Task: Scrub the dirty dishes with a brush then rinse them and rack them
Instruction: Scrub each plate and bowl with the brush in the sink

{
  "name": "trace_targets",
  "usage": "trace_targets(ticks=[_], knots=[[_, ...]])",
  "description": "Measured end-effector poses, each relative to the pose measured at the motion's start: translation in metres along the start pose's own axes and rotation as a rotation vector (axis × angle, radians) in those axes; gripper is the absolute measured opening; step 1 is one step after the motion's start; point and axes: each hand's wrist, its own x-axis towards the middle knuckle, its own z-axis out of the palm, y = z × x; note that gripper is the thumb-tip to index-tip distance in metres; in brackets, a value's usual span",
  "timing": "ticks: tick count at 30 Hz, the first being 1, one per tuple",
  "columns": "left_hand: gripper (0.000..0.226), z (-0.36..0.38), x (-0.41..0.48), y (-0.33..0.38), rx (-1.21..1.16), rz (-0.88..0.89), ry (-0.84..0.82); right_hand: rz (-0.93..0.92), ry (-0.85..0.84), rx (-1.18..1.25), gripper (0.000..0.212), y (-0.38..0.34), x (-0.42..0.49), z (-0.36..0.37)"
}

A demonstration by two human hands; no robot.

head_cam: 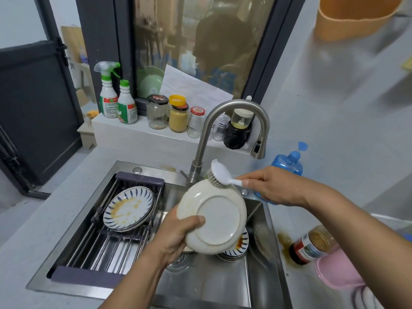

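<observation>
Our left hand (178,235) curls its fingers round the plate (215,219), held underside-up over the sink (200,284). Our right hand (272,186) grips the brush (219,175), bristles on the rim. We are early: a stack (239,246) waits below, a stained dish (128,208) lies on the rack (89,246), and seemingly nothing is rinsed.

Nothing legible anywhere. Green-and-red printed labels on the spray bottle (108,101) and the capped bottle (127,108) on the ledge (136,128): lettering too blurred to read. Red print on the black lid (157,99) and on the red-and-white lid (197,111) farther along the ledge: also unreadable. Red-and-white label on the jar (308,248) at the right of the surface (298,286): smeared, no words made out.
</observation>
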Motion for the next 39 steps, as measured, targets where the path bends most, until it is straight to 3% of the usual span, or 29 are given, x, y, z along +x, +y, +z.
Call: trace_targets(ticks=[4,8,12,14,18,22,25,29,34,39], knots=[[0.079,-0.012,0.002,0.001,-0.229,-0.032,0.042,0.093,-0.006,-0.125,0.029,0.023,-0.005,-0.005],[0.084,-0.012,0.008,0.005,-0.439,-0.04,0.031,-0.003,0.103,-0.117,0.03,0.02,-0.013,0.018],[0.086,0.0,0.009,0.009,-0.498,-0.049,0.036,-0.146,0.06,-0.491,0.04,-0.012,-0.019,0.051],[0.08,0.008,0.006,0.008,-0.449,-0.074,0.046,-0.163,0.055,-0.559,0.041,-0.02,-0.013,0.061],[0.083,0.008,0.003,0.007,-0.41,-0.021,0.076,-0.059,0.069,-0.499,0.036,-0.008,-0.005,0.042],[0.053,0.007,0.007,0.011,-0.393,0.006,0.118,-0.072,-0.034,-0.464,0.033,-0.002,-0.018,0.052],[0.055,0.015,0.004,0.007,-0.412,-0.056,0.128,-0.106,-0.034,-0.472,0.038,-0.02,-0.011,0.064],[0.053,0.007,0.008,0.005,-0.385,-0.022,0.12,-0.012,0.066,-0.514,0.032,-0.014,0.0,0.041],[0.056,-0.003,0.019,0.008,-0.403,-0.025,0.121,-0.064,-0.096,-0.439,0.031,-0.007,-0.009,0.055],[0.058,-0.002,0.016,-0.007,-0.346,-0.078,0.069,-0.048,0.094,-0.315,0.035,-0.002,0.014,0.061]])
